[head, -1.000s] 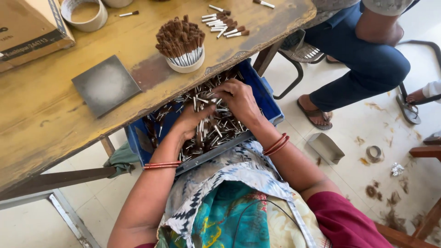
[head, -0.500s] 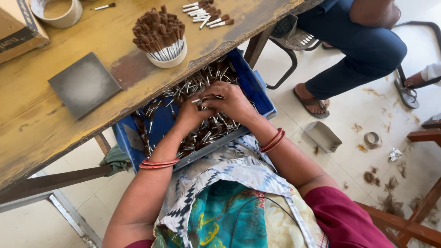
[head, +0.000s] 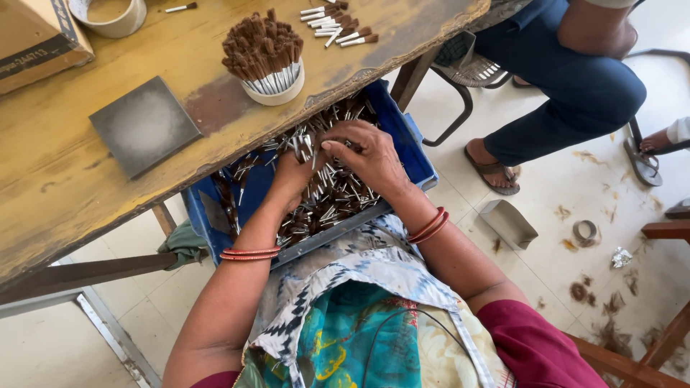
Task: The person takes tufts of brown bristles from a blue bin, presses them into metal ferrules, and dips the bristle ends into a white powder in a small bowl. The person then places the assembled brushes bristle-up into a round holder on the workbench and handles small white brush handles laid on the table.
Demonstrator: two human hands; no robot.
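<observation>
Hands work inside a blue crate (head: 413, 147) on the lap, under the tabletop (head: 65, 194) edge. The right hand (head: 366, 154) curls over a bunch of small brushes (head: 323, 190), fingers closed on some; the left hand (head: 291, 172) is half hidden, its grip unclear.

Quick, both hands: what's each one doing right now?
Left hand: curled among the small brushes in the blue crate; grip cannot be told.
Right hand: fingers bent over the same brushes, pinching a few.
</observation>
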